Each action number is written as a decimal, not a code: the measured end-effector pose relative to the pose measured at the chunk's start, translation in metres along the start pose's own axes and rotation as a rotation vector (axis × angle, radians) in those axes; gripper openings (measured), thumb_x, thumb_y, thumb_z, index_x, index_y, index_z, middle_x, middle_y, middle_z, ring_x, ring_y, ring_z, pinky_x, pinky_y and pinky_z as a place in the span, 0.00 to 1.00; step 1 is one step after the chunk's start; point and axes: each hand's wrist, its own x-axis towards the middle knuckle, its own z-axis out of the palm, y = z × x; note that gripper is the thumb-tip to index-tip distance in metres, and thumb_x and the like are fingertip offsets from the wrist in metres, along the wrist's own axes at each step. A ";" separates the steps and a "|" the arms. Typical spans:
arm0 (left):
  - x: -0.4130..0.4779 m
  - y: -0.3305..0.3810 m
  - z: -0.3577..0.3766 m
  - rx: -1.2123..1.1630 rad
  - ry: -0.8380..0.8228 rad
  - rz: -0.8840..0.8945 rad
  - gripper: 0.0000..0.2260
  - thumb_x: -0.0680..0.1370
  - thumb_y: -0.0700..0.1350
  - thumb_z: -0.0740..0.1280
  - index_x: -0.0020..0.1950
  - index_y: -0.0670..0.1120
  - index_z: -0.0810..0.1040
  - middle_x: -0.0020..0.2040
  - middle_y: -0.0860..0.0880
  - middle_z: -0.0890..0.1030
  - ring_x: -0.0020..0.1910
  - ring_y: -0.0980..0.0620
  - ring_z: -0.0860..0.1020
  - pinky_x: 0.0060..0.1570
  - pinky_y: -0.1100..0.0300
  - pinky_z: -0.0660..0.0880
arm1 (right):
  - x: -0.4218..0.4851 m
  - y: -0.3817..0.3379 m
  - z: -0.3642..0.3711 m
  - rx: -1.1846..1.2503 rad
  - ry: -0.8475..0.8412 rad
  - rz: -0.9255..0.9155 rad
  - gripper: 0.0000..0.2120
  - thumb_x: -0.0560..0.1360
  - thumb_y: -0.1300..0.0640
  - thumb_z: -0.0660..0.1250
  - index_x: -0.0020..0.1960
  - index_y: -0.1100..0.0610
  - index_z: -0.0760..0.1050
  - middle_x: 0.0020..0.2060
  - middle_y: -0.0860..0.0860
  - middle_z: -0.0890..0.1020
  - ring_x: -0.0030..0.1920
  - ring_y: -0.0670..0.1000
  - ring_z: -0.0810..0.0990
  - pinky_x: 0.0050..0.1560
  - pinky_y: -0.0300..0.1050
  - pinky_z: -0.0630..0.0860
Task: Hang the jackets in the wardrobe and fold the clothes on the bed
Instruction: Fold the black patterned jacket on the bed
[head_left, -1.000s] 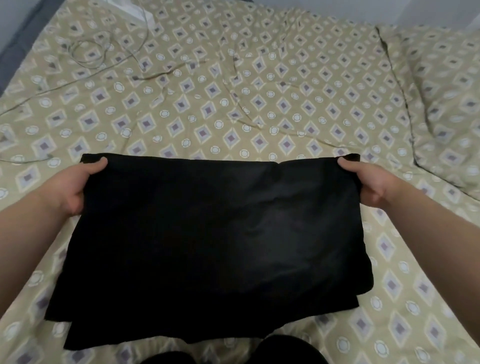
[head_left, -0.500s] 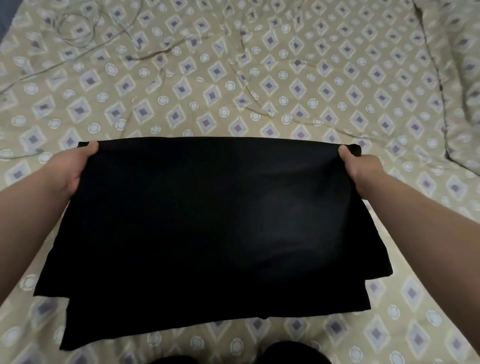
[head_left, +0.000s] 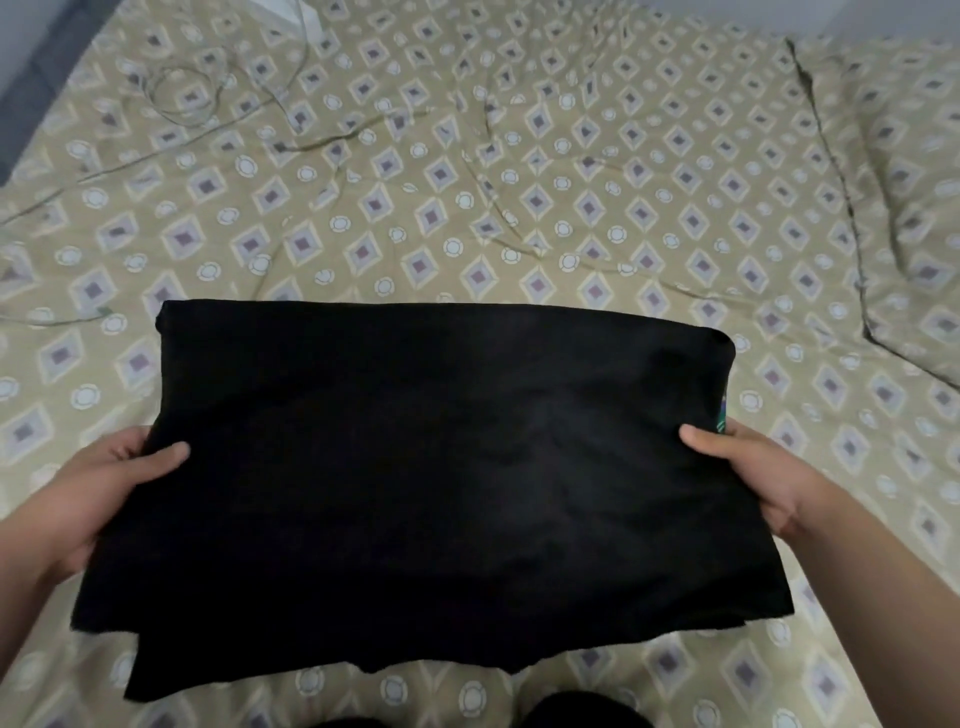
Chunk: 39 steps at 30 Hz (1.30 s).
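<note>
Head view: you held a folded black garment (head_left: 431, 467) spread over the near part of the bed (head_left: 467, 208). Your left grip (head_left: 104, 488) was closed on the garment's left edge, thumb on top. Your right grip (head_left: 753, 473) was closed on its right edge likewise. A pillow (head_left: 909, 208) lay at the bed's far right, a coiled cable (head_left: 182, 93) at its far left.

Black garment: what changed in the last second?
Both hands let go of the far corners. The left hand and right hand now grip the garment by its side edges, nearer the person. Its far edge lies free. The garment is still folded on the bed; cable and pillow unmoved.
</note>
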 end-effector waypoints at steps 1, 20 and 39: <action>-0.002 -0.004 0.004 0.148 0.124 0.082 0.24 0.61 0.57 0.82 0.51 0.51 0.81 0.51 0.38 0.84 0.44 0.39 0.85 0.45 0.41 0.82 | -0.002 0.003 0.007 -0.065 0.030 -0.036 0.25 0.70 0.54 0.73 0.66 0.56 0.76 0.59 0.58 0.83 0.57 0.59 0.83 0.52 0.54 0.82; -0.077 0.045 0.304 1.011 -0.053 0.789 0.32 0.83 0.59 0.51 0.81 0.44 0.47 0.82 0.45 0.43 0.80 0.50 0.41 0.78 0.55 0.42 | -0.069 -0.017 0.061 0.261 -0.051 -0.029 0.17 0.69 0.58 0.64 0.52 0.65 0.85 0.54 0.63 0.84 0.47 0.60 0.86 0.41 0.52 0.83; -0.063 0.089 0.180 -0.571 -0.188 0.009 0.25 0.83 0.59 0.52 0.59 0.43 0.80 0.56 0.41 0.84 0.54 0.43 0.83 0.50 0.48 0.77 | -0.025 -0.010 0.274 -0.316 -0.192 -0.548 0.40 0.73 0.53 0.74 0.78 0.37 0.57 0.56 0.26 0.76 0.52 0.37 0.81 0.49 0.32 0.78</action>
